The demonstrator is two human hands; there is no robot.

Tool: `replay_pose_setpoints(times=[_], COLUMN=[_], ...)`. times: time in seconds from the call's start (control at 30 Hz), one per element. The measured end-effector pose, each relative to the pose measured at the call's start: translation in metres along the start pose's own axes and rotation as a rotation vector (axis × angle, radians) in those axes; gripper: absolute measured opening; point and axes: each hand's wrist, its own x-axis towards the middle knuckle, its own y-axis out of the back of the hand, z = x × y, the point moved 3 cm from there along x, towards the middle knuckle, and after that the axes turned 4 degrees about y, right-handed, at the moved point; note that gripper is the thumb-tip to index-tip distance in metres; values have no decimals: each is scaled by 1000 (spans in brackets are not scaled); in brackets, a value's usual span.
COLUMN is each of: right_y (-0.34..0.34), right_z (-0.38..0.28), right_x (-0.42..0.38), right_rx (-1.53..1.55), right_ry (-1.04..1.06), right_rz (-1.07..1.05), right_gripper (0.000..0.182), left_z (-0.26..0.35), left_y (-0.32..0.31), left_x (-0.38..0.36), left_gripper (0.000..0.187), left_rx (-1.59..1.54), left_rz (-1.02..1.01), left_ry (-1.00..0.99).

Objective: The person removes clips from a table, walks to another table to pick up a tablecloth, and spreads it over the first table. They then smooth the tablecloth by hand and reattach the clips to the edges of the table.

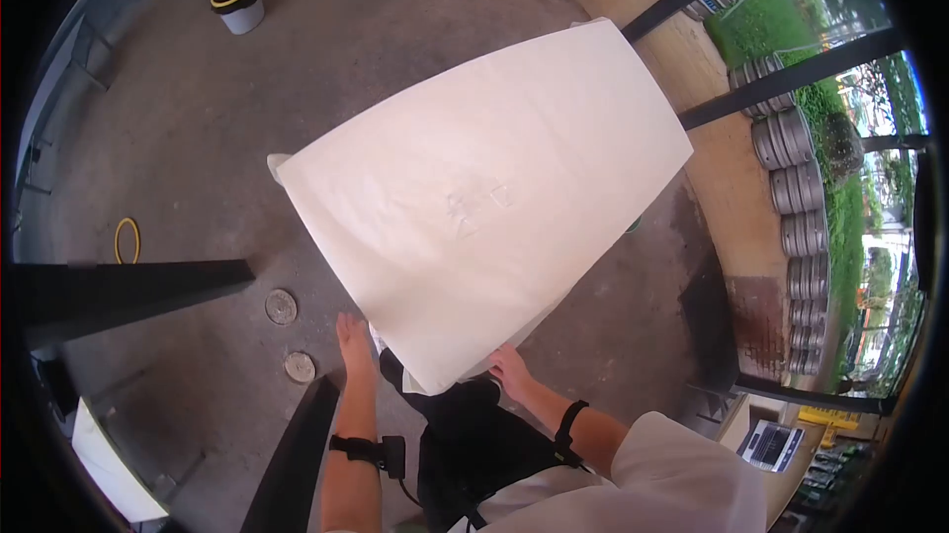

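Observation:
A large cream tablecloth (494, 187) covers a table, its corners hanging down and faint creases and marks near its middle. To the left of the cloth's near corner is my left hand (354, 340), its fingers stretched out beside the edge. On the other side of that corner my right hand (509, 370) closes on the hanging edge of the cloth, with some fingertips hidden by the fabric. My dark apron (465, 444) lies right below the near corner.
Dark posts (129, 296) rise at the left, another post (292, 464) close to my left arm. A white bucket with a yellow rim (237, 4) stands far left, a yellow ring (127, 239) on the floor. Metal kegs (783, 140) line the wall at right.

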Motion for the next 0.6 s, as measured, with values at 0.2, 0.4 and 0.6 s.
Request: replay_pose_setpoints(times=[0.2, 0.4, 0.6], right_y=[-19, -30, 9], right_z=[30, 65, 77], right_x=[32, 79, 145], right_rx=[340, 273, -1064], right_ry=[-14, 48, 361], right_rz=[180, 579, 455], right_gripper=[33, 45, 27], left_z=[29, 65, 51], left_y=[-25, -74, -87], left_x=[98, 62, 107], left_gripper=[58, 52, 41], left_rx=[114, 249, 356], left_rz=[-104, 110, 5], left_ry=[242, 352, 363])
